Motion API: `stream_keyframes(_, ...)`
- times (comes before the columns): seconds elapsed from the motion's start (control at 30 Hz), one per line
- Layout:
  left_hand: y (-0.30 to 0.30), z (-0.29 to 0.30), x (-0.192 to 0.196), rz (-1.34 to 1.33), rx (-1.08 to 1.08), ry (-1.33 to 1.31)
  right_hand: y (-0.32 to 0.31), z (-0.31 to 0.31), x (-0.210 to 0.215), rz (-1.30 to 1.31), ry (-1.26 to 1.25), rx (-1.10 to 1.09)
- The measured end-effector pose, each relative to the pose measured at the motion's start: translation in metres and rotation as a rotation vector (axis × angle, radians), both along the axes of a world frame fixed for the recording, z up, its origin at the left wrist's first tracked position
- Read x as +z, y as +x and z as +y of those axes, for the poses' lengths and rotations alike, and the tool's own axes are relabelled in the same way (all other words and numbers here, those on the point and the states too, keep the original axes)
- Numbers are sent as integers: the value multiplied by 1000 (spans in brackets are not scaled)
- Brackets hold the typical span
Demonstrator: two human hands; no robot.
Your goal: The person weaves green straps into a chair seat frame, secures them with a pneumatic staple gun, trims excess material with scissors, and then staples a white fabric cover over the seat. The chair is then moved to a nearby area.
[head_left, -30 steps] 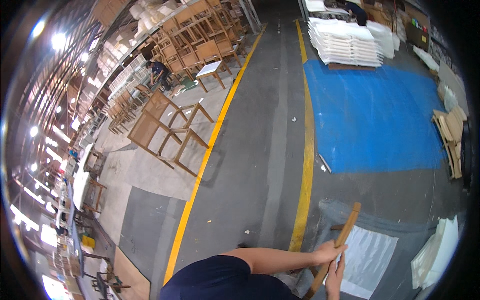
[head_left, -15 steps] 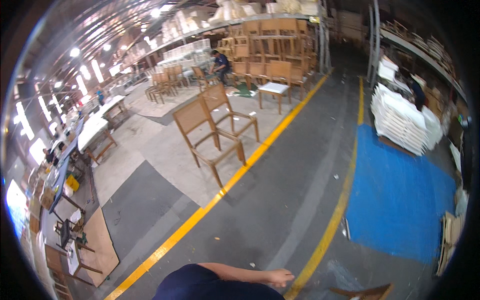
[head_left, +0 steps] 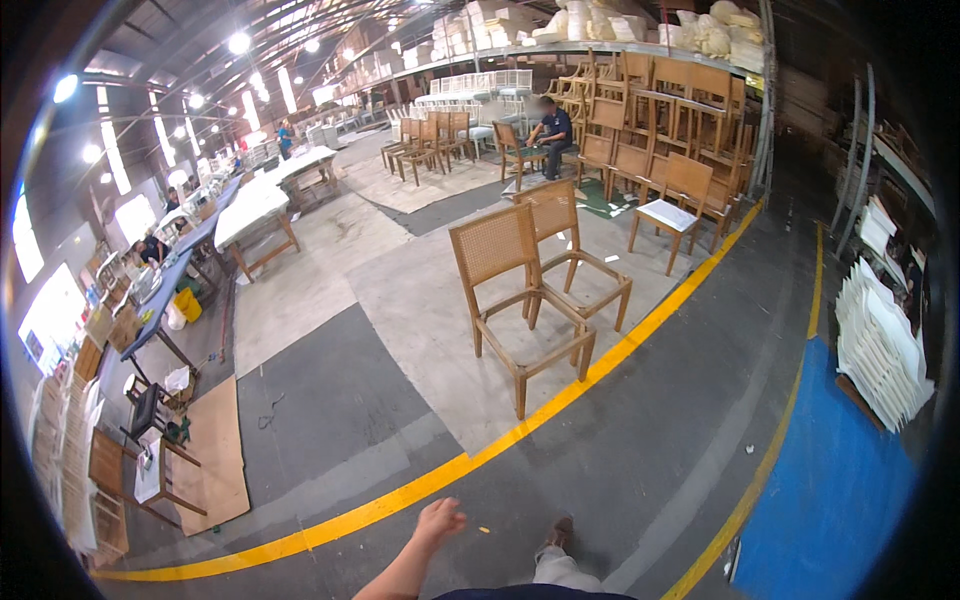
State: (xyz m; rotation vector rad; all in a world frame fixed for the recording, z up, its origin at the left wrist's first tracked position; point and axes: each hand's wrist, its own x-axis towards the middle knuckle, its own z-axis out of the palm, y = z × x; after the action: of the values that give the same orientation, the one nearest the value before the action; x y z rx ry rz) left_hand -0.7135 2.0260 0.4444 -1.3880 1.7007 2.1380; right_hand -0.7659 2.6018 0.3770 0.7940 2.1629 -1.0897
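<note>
My left hand point(head_left: 440, 521) hangs over the dark grey floor near the yellow line point(head_left: 400, 497), holding nothing, its fingers loosely bent and a little apart. My right hand is out of the picture. My shoe point(head_left: 561, 532) shows just right of the left hand. Ahead stand two wooden chair frames close together, the nearer chair frame point(head_left: 497, 255) with a woven back and an open seat, the farther chair frame point(head_left: 548, 210) partly behind it. Neither is touched by my hand.
Stacked wooden chairs point(head_left: 690, 110) fill the back right, where a seated person point(head_left: 553, 130) bends over a chair. White padded pieces point(head_left: 875, 345) are piled beside a blue floor sheet point(head_left: 830, 480). Long worktables point(head_left: 255, 212) run along the left. A white-seated chair point(head_left: 150, 470) stands lower left.
My view has turned left and tilted, so the chair frames now sit farther right. My left hand has shifted leftward in the picture, and my shoe has come into view.
</note>
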Motion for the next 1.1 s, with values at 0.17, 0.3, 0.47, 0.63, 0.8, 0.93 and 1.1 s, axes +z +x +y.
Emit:
stream_keyframes(0.17, 86, -57, -27, -521, 442, 126, -174, -76, -4, -114, -190, -61)
stream_keyframes(0.3, 144, -66, -12, -1053, 100, -15, -338, -165, 1, -179, -282, -74)
stream_keyframes(0.47, 51, -84, -34, -604, 843, 354, -573, -349, 30, 264, -361, 179)
stream_keyframes(0.63, -36, -145, -44, -421, 183, -342, -685, -565, 46, 299, -721, 429)
stream_keyframes(0.8, -162, -305, -45, -320, 326, -236, -744, -698, 63, 254, -674, 533)
stream_keyframes(0.93, -228, -425, -24, -170, 398, -320, -825, -786, 93, 504, -660, 807)
stream_keyframes(1.1, -268, -500, 10, -225, 803, -213, -923, -939, 151, 1060, -69, 1342)
